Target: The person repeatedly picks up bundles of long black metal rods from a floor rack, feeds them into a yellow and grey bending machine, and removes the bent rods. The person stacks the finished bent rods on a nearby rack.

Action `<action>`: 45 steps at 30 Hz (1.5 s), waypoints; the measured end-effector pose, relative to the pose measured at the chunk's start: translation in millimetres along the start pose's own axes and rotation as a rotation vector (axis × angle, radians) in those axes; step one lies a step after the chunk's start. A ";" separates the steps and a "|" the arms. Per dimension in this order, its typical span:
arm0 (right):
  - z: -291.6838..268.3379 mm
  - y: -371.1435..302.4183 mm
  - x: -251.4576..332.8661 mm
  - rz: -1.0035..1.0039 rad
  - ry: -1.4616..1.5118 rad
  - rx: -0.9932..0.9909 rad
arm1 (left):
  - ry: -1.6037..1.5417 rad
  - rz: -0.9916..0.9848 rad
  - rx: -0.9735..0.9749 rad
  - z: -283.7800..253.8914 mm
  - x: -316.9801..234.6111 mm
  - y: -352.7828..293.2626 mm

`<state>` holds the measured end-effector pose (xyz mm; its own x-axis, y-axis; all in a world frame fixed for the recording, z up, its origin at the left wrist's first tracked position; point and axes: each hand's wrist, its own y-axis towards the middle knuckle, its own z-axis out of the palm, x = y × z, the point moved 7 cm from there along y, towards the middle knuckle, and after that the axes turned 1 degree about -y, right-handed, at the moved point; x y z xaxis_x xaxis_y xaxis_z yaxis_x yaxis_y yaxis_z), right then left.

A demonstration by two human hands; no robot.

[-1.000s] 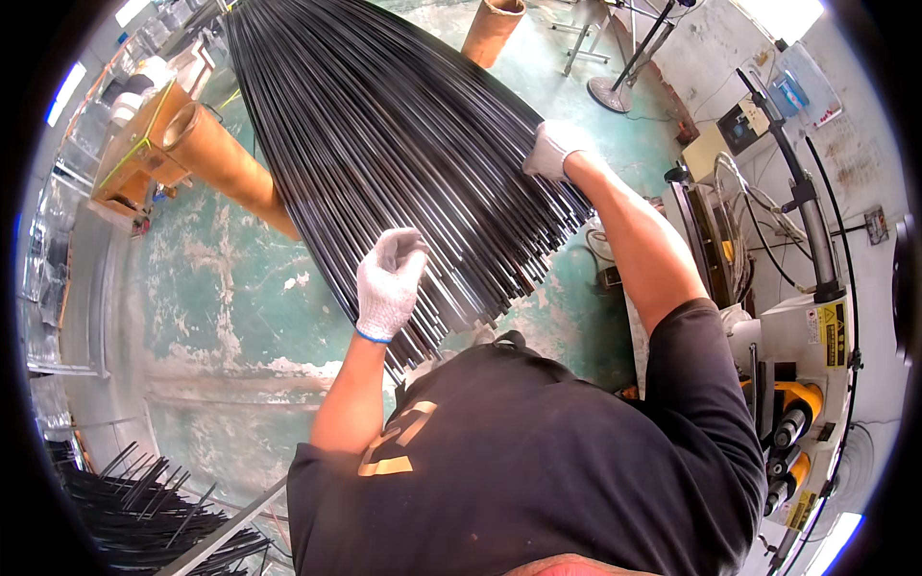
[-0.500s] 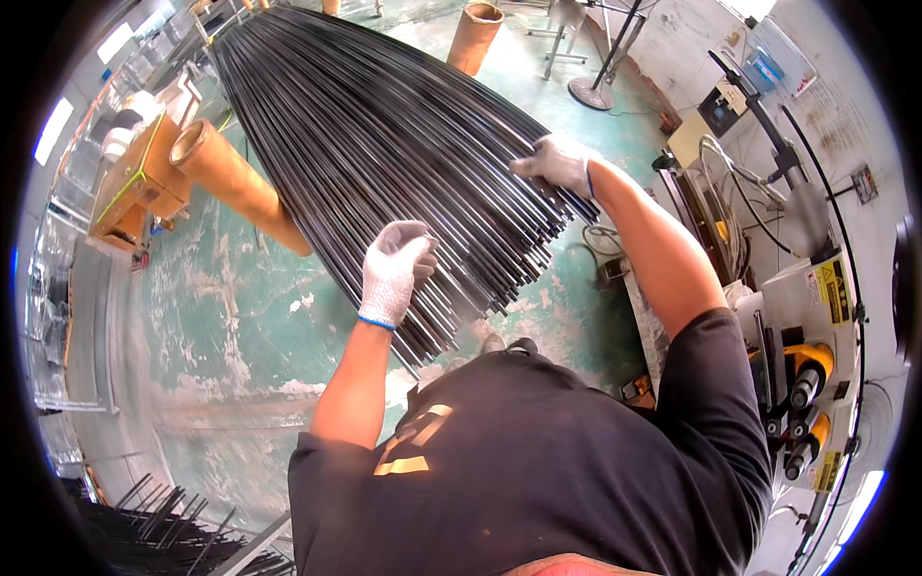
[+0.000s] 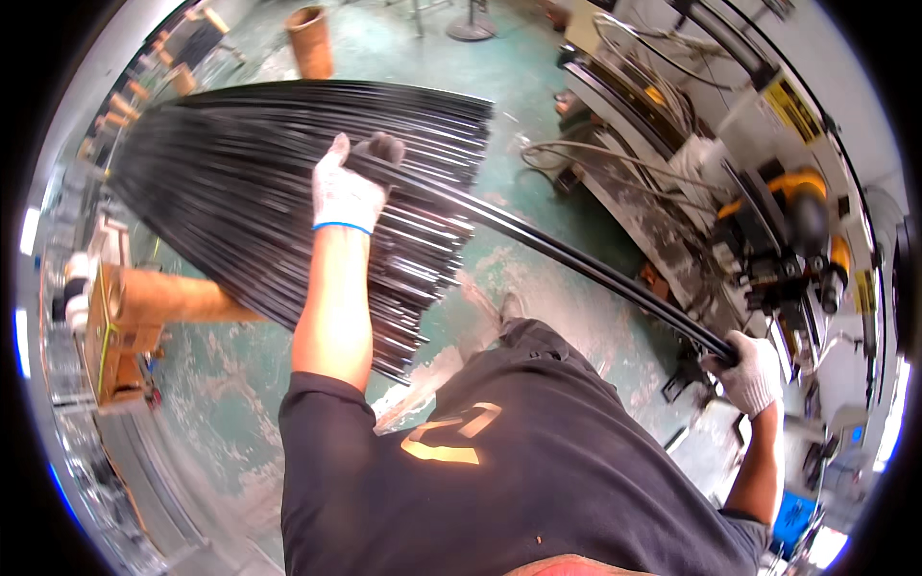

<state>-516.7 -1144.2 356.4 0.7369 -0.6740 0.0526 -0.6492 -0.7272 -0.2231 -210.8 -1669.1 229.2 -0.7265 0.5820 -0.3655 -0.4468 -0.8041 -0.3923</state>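
Observation:
A few long black rods [image 3: 567, 261] slant across in front of me, lifted above the floor. Gloved in white, my right hand [image 3: 754, 374] is closed round their near end at the right. My left hand [image 3: 351, 187], in a white glove with a blue cuff edge, has the same rods lying between its thumb and curled fingers, farther along. Under and beyond this hand spreads a wide pile of black rods [image 3: 240, 182], with uneven ends toward me. The far part of the held rods blends into the pile and is blurred.
Brown tubes [image 3: 182, 296] stand out beneath and beside the pile, one more tube [image 3: 309, 43] behind it. At the right is a machine [image 3: 788, 206] with yellow-and-black parts, loose cables and a metal bed [image 3: 624, 182]. A wooden box [image 3: 113, 336] stands at the left.
My view and body have turned to the right. The right hand has gone from the pile to the far right, now gripping rod ends. My left hand has moved onto the same rods.

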 end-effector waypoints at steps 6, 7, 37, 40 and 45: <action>76.5 -74.1 -142.5 0.122 -0.166 -0.545 | 0.333 -0.123 0.182 17.7 114.9 -33.0; 83.9 -75.7 -165.8 0.121 -0.169 -0.571 | 0.309 -0.148 0.086 20.7 135.9 -49.1; 162.2 50.4 -496.7 0.623 2.352 -1.625 | 0.493 -0.235 0.811 314.8 480.3 73.9; 145.0 80.7 -505.2 0.769 2.219 -1.630 | 0.559 -0.285 0.737 308.0 524.9 122.2; 125.7 146.1 -506.0 0.859 1.934 -1.720 | 0.551 -0.419 0.620 303.6 603.0 191.6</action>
<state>-960.7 -893.1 174.8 0.2354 0.5473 0.8032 -0.7231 0.6508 -0.2315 -893.0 -1509.2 189.9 -0.1624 0.6877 -0.7076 -0.9313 -0.3437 -0.1203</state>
